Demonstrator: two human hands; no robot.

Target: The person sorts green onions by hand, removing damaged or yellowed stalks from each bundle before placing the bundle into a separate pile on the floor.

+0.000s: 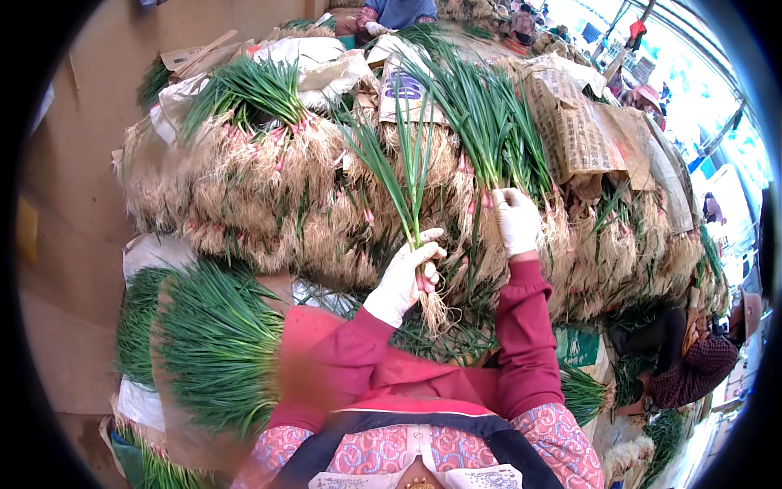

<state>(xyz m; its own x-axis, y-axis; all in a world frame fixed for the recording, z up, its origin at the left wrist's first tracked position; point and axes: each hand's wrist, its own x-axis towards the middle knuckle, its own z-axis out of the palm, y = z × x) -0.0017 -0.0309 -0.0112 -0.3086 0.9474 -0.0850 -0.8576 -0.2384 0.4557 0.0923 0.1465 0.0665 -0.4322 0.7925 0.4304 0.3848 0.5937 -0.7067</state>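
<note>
My left hand [407,277], in a white glove, is closed round the pink stem bases of a small bunch of long-leaved green seedlings [414,208]. Their leaves point up and away from me, and their straw-coloured roots [434,314] hang below my fingers. To the right, my white-gloved right hand [518,220] has its fingers curled at the pink bases of a larger bunch of seedlings [489,122] lying on top of the pile. The fingertips are partly hidden among the stems there.
A long heap of rooted seedlings [244,187] stretches across in front of me. Paper sacks [570,122] cover parts of it. On my left lies a big green bundle [220,342]. A co-worker [709,359] crouches at the right; another person [395,12] sits beyond the heap.
</note>
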